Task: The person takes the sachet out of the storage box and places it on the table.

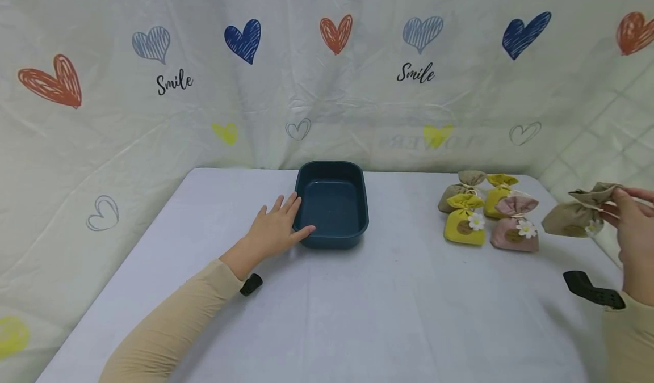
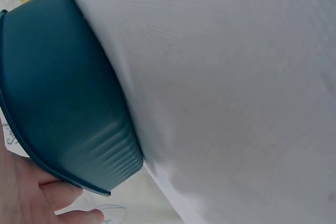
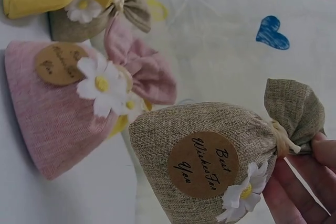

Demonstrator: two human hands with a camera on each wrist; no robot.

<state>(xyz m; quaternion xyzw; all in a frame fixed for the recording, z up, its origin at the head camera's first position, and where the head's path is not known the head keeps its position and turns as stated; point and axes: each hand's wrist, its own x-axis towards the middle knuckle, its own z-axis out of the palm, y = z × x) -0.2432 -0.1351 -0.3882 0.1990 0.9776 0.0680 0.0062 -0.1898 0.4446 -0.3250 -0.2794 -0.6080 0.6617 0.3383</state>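
A dark teal rectangular tub (image 1: 332, 241) stands at the back middle of the table. My left hand (image 1: 276, 227) rests on its left rim with fingers spread and straight; in the left wrist view the fingers (image 2: 58, 195) lie along the edge of the tub (image 2: 68, 87). At the far right my right hand (image 1: 636, 235) pinches a brown-grey cloth drawstring pouch (image 1: 567, 219) by its gathered top, lifted above the table. The right wrist view shows this pouch (image 3: 202, 156) with a round "Best Wishes For You" label and a white daisy.
Several more pouches stand grouped at the back right: a pink one (image 1: 515, 236), a front yellow one (image 1: 462, 228), another yellow one (image 1: 493, 201) and a brown-grey one (image 1: 449, 196). A white cloth covers the table (image 1: 383, 315). A heart-printed curtain (image 1: 317, 99) hangs behind it.
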